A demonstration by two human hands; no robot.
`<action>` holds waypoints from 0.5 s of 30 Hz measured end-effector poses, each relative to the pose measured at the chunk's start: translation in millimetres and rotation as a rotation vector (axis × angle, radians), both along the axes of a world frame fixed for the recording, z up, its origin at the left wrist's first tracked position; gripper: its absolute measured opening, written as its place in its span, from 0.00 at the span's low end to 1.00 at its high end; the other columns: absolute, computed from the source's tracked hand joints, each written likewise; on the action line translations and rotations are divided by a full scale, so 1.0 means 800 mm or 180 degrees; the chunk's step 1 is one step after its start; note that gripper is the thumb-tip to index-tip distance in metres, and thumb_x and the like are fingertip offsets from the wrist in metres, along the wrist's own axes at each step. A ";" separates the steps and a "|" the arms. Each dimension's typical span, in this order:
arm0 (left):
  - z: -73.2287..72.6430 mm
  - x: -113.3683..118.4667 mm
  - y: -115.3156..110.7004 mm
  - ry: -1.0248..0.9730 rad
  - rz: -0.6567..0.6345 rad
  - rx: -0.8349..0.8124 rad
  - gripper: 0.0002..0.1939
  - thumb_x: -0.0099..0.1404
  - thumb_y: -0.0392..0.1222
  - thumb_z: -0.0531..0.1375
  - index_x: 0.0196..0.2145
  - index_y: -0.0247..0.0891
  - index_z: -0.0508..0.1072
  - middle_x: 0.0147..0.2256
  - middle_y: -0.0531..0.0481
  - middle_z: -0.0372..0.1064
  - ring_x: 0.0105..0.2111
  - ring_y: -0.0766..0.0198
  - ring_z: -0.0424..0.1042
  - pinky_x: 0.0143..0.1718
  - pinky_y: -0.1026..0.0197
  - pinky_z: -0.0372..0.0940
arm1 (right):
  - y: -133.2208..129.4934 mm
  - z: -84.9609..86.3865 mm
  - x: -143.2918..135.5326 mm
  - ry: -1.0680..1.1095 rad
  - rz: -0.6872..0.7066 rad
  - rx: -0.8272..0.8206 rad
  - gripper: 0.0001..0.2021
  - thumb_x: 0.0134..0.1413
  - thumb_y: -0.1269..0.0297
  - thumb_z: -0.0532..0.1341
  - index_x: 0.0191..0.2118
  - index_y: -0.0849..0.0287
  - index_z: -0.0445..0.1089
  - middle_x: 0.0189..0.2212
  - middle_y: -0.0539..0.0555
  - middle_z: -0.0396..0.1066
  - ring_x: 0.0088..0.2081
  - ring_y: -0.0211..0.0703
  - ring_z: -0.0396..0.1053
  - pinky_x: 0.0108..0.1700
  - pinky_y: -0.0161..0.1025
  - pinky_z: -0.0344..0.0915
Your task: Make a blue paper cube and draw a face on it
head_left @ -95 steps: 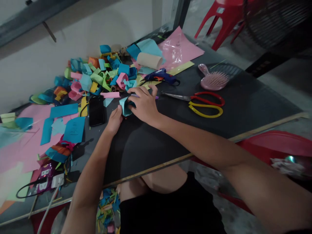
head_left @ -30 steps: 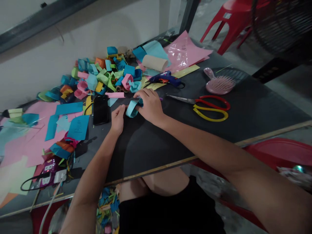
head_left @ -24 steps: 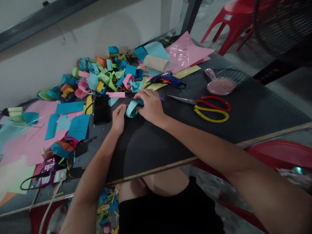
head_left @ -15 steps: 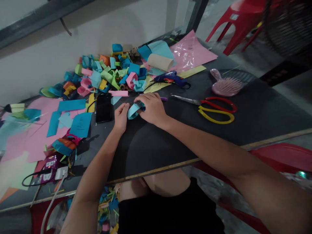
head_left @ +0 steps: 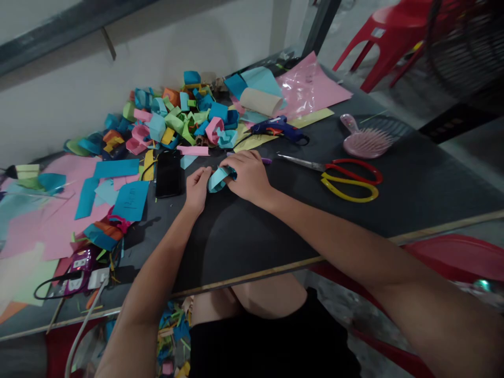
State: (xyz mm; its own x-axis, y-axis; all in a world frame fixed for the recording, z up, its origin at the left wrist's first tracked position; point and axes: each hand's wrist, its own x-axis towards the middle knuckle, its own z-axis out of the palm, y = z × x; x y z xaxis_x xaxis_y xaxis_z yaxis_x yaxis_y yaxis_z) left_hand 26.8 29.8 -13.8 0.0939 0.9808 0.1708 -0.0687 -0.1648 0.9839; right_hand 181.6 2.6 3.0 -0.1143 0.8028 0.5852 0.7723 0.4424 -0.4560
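Note:
A folded light-blue paper strip is between my hands, just above the dark table. My right hand is closed on its right part, with fingers curled over the top. My left hand is closed in a pinch at its left edge; what lies between those fingertips is too small to make out. A purple pen-like stick shows partly behind my right hand. Left of my left hand lies a black phone, and a pink paper strip lies behind.
A heap of folded paper pieces lies along the wall. A blue glue gun, scissors and a pink hairbrush lie to the right. Paper sheets and a purple power strip are at left.
The view has shifted slightly. My hands stay in nearly the same pose around the light-blue paper, which has turned a little.

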 end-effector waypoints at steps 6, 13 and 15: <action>0.005 -0.005 -0.006 0.0405 0.0089 0.0672 0.15 0.65 0.54 0.59 0.31 0.41 0.77 0.38 0.48 0.69 0.45 0.61 0.68 0.50 0.60 0.61 | 0.008 0.001 0.004 0.0137 0.0115 0.0046 0.06 0.48 0.70 0.61 0.33 0.56 0.72 0.36 0.53 0.76 0.45 0.50 0.69 0.50 0.46 0.58; -0.001 -0.009 -0.005 0.0144 -0.0078 0.0532 0.20 0.62 0.60 0.59 0.42 0.43 0.76 0.50 0.46 0.65 0.55 0.55 0.64 0.52 0.57 0.63 | 0.013 0.006 0.004 0.1296 0.0064 -0.0373 0.07 0.50 0.62 0.62 0.35 0.58 0.74 0.30 0.53 0.75 0.32 0.45 0.69 0.37 0.41 0.62; -0.004 -0.008 -0.003 0.0251 -0.0098 0.0690 0.20 0.58 0.59 0.64 0.39 0.42 0.77 0.49 0.46 0.65 0.52 0.56 0.66 0.48 0.59 0.66 | 0.014 0.007 0.003 0.1619 0.0128 -0.0574 0.09 0.51 0.60 0.62 0.32 0.60 0.74 0.25 0.51 0.73 0.27 0.41 0.66 0.32 0.38 0.60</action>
